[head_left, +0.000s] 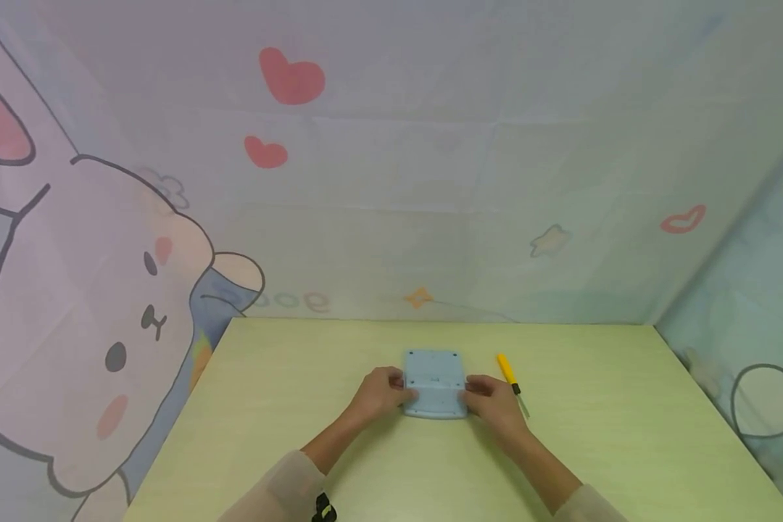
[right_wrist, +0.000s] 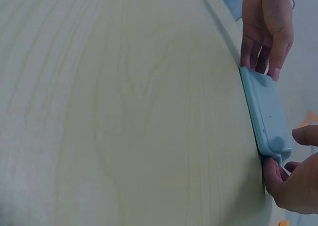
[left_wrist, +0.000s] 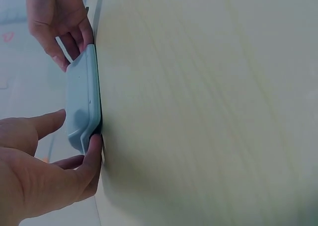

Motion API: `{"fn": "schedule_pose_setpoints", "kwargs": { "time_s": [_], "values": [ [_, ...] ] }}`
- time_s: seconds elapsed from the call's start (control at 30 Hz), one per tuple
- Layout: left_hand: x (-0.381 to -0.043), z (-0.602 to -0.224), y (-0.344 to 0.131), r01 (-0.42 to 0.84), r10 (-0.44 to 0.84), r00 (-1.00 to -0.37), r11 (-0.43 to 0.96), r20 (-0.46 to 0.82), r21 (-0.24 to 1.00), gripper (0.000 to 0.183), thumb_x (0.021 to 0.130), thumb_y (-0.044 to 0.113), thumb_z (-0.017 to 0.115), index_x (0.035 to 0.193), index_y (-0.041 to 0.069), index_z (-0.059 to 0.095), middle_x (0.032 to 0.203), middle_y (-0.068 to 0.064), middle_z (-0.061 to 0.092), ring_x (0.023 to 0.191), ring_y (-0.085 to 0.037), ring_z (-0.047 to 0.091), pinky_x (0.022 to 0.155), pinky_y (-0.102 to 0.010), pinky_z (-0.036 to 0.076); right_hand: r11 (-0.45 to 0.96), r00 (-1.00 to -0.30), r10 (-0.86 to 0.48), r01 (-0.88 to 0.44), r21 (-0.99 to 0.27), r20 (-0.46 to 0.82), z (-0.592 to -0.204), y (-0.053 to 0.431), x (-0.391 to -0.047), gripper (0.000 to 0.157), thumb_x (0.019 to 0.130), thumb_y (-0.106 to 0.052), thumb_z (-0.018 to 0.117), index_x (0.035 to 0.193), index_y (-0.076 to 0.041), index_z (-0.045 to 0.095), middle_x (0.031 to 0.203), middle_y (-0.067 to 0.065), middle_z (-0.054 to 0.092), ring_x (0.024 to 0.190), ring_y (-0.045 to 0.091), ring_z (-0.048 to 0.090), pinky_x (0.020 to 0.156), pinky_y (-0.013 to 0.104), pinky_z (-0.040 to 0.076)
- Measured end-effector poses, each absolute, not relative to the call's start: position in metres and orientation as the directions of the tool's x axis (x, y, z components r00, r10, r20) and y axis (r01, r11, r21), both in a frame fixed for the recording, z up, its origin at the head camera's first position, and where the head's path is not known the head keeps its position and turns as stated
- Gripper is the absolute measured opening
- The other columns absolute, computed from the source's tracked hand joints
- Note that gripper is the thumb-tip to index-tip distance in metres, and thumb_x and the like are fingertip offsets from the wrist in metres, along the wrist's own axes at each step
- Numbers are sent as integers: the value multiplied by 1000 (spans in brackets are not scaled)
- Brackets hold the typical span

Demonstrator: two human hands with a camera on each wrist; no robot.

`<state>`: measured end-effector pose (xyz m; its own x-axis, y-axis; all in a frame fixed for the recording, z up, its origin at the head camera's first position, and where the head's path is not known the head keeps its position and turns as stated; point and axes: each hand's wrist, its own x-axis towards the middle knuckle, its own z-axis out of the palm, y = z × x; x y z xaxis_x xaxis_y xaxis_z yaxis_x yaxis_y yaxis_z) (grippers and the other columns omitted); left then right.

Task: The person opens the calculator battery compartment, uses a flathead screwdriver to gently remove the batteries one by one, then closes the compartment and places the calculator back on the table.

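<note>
A light blue calculator (head_left: 434,370) lies on the table with its back up, small dark screw holes near its corners and a raised step across the middle. My left hand (head_left: 378,393) holds its left edge, thumb over the top and fingers at the side. At the opposite edge, my right hand (head_left: 499,406) grips it the same way. In the left wrist view, fingertips of the left hand (left_wrist: 59,171) curl at the calculator's near lower corner (left_wrist: 82,102). The right wrist view shows the right hand's (right_wrist: 298,184) index finger tucked under the near end. The calculator's face is hidden.
A screwdriver (head_left: 507,370) with a yellow handle lies just right of the right hand, its shaft pointing toward me. The pale wood-grain table (head_left: 287,377) meets a printed cloth backdrop (head_left: 391,181) at its back edge. A black item (head_left: 324,507) shows by the left sleeve.
</note>
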<state>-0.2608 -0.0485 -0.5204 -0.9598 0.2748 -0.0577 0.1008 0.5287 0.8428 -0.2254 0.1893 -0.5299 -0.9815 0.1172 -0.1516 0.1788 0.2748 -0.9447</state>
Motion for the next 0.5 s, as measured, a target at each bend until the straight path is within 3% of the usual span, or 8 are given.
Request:
{"fn": "schedule_pose_setpoints", "kwargs": {
  "time_s": [0.23, 0.5],
  "values": [
    [-260, -517, -48, 129, 295, -954, 558, -50, 820, 61, 90, 24, 74, 134, -12, 53, 118, -20, 66, 106, -29, 63, 86, -42, 53, 261, -985, 88, 166, -951, -148, -530, 189, -228, 46, 90, -13, 70, 131, 3, 59, 128, 18, 60, 108, 28, 61, 86, 36, 56],
    [-261, -514, -44, 270, 355, -934, 630, 39, 729, 69, 89, 33, 75, 141, -4, 50, 131, -20, 54, 117, -31, 55, 98, -47, 46, 514, -997, 61, 69, -855, -44, -529, 196, -231, 52, 89, -23, 75, 134, -3, 59, 129, 11, 61, 108, 25, 61, 89, 40, 53]
  ]
}}
